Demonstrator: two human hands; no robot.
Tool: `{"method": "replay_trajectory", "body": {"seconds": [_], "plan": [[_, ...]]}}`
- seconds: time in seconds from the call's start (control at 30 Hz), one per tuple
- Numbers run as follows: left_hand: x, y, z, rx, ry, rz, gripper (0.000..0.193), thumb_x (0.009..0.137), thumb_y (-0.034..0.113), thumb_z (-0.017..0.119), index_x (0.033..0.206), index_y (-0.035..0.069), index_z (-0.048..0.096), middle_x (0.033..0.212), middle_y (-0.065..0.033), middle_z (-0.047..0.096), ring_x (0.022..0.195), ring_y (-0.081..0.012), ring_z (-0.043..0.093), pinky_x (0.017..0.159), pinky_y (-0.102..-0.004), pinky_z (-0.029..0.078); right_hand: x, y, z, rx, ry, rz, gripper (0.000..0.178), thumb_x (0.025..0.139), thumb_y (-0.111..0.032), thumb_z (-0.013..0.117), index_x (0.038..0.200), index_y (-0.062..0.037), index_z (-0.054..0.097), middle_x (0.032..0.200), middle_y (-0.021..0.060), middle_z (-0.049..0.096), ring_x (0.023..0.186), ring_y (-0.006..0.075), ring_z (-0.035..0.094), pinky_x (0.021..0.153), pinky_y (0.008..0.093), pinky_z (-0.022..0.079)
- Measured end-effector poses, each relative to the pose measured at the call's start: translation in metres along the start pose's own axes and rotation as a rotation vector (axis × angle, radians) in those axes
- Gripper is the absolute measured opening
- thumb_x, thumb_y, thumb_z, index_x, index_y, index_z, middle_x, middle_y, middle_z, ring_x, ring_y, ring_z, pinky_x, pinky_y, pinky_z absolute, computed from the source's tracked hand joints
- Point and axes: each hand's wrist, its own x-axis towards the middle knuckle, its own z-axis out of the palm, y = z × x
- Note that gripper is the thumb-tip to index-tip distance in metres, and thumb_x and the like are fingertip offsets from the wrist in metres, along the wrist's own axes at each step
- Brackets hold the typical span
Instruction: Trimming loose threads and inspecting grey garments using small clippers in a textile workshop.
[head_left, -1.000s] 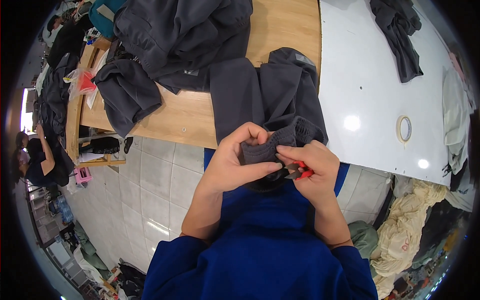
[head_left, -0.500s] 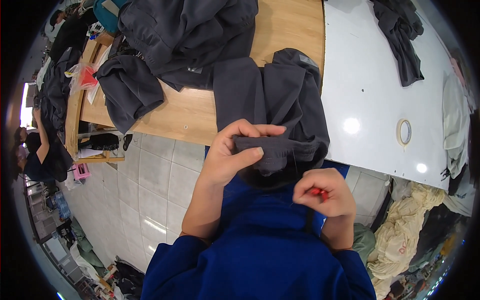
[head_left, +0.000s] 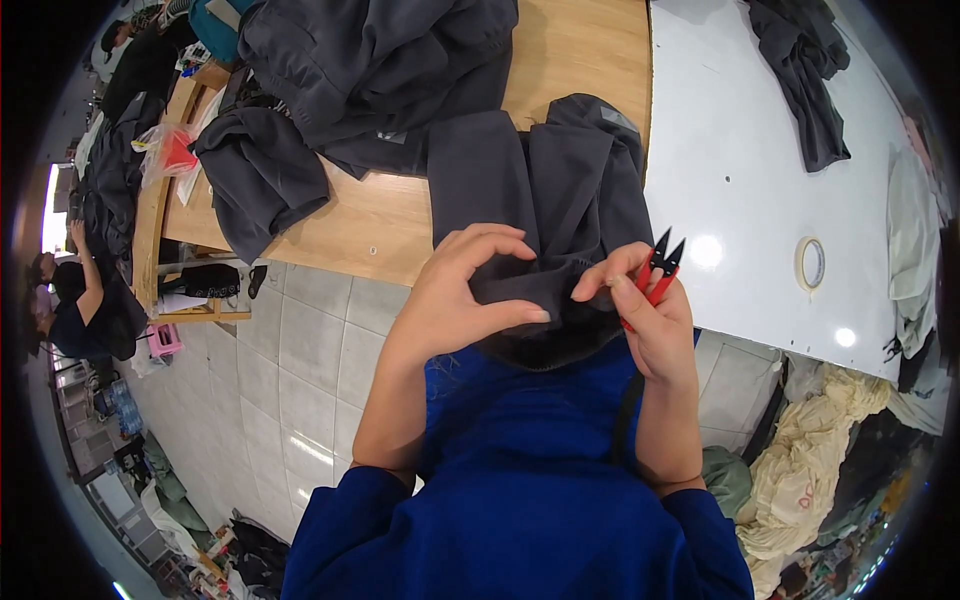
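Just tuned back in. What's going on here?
A person's left hand is open at the near end of a dark gray garment, thumb and fingers spread. The right hand holds red thread snips beside it, blades apart and pointing away. More gray clothing is heaped on the wooden table.

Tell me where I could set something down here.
Widest: the white table, between the tape roll and the wooden table. Smaller bare strips of wood lie between the gray heap and the white table, and between the crumpled gray piece and the gray garment. Crowded: beneath that heap, and around the left hand and right hand.
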Motion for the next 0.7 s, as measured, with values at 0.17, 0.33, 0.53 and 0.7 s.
{"method": "replay_trajectory", "body": {"seconds": [0.17, 0.33, 0.53, 0.7], "plan": [[0.007, -0.003, 0.012, 0.34, -0.018, 0.106, 0.036, 0.067, 0.028, 0.078, 0.069, 0.003, 0.053, 0.078, -0.0046, 0.058, 0.079, -0.0138, 0.056, 0.069, -0.0247, 0.042, 0.012, 0.004, 0.004, 0.002, -0.096, 0.02, 0.008, 0.092, -0.011, 0.051, 0.093, -0.0035, 0.05, 0.086, 0.0097, 0.062, 0.087, 0.0162, 0.058, 0.084, 0.03, 0.045], [0.001, -0.014, 0.005, -0.404, -0.29, -0.288, 0.029, 0.076, 0.015, 0.071, 0.067, 0.007, 0.045, 0.061, 0.0054, 0.044, 0.058, -0.0022, 0.04, 0.05, -0.0197, 0.031, 0.016, 0.005, 0.0, -0.11, 0.146, 0.016, 0.016, 0.094, -0.013, 0.046, 0.104, -0.0013, 0.051, 0.092, 0.0123, 0.063, 0.083, 0.0151, 0.059, 0.077, 0.0266, 0.047], [-0.006, -0.03, 0.004, -0.856, -0.283, -0.243, 0.026, 0.081, 0.002, 0.063, 0.07, 0.011, 0.041, 0.065, 0.0073, 0.044, 0.061, 0.0009, 0.039, 0.053, -0.0158, 0.03, 0.001, 0.007, -0.01, -0.427, 0.269, -0.036, 0.026, 0.093, -0.009, 0.046, 0.116, 0.0001, 0.053, 0.107, 0.0086, 0.062, 0.08, 0.0094, 0.055, 0.072, 0.0207, 0.044], [-0.006, -0.023, 0.007, -0.905, -0.297, -0.138, 0.023, 0.081, -0.004, 0.061, 0.082, 0.009, 0.043, 0.073, 0.0035, 0.053, 0.068, 0.0017, 0.045, 0.058, -0.0137, 0.034, -0.004, 0.008, -0.004, -0.963, 0.054, -0.28, 0.034, 0.079, -0.001, 0.056, 0.112, -0.006, 0.06, 0.113, 0.0091, 0.058, 0.09, 0.0238, 0.052, 0.082, 0.0304, 0.04]]}}
